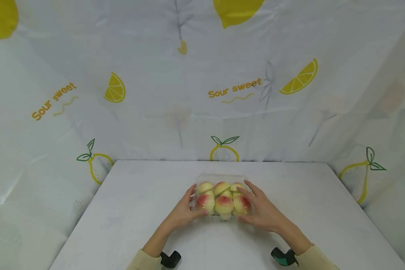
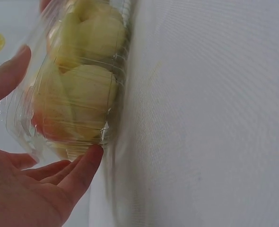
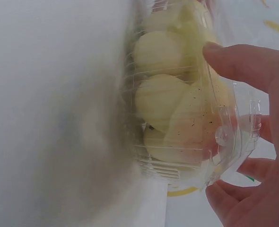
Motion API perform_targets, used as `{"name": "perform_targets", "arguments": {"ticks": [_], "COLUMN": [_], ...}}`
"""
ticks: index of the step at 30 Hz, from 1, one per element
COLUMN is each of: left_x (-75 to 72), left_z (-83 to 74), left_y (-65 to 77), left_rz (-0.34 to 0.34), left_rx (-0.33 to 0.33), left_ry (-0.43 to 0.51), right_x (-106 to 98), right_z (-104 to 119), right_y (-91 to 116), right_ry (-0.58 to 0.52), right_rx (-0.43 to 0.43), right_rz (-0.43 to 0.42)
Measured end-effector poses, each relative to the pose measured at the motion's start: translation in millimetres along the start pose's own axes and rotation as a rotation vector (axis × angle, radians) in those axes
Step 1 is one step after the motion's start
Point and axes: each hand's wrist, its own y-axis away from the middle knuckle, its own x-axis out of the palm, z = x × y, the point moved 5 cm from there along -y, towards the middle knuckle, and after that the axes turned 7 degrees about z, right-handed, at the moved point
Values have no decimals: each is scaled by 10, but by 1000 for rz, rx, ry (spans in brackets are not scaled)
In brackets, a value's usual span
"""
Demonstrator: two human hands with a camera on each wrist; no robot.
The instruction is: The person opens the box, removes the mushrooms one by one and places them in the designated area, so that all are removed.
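A clear plastic clamshell box [image 1: 222,177] full of peaches [image 1: 224,204] is between my two hands near the middle of the table. The fruits are pale yellow with red blushes. My left hand [image 1: 185,213] grips the box's left end, thumb at the near corner and fingers along the side. At the opposite end my right hand [image 1: 262,212] holds on, its thumb near the front and its fingers over the top right corner. In the left wrist view, fingertips [image 2: 96,153] press the box's lower edge. The right wrist view shows the thumb [image 3: 220,56] against the clear wall.
The white table [image 1: 138,187] spreads out around the box. Behind it and along its sides hangs a pale cloth [image 1: 162,93] printed with lemons and lettering. Dark devices [image 1: 170,259] are strapped at both wrists.
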Motion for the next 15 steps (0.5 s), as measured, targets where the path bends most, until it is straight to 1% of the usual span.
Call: {"name": "perform_targets", "arguments": {"ticks": [4, 8, 11, 15], "left_x": [2, 1, 4, 27], "left_z": [-1, -8, -2, 25], "left_y": [5, 4, 1, -20], "left_rz": [5, 5, 1, 2], "left_rx": [-9, 6, 5, -4], "left_ry": [7, 2, 6, 8], "right_x": [-33, -47, -23, 7], "right_z": [16, 37, 40, 45], "right_y": [1, -2, -12, -17], "right_ry": [16, 40, 69, 126], "right_rx": [-16, -17, -23, -55], "right_rz": [-23, -40, -57, -97]}}
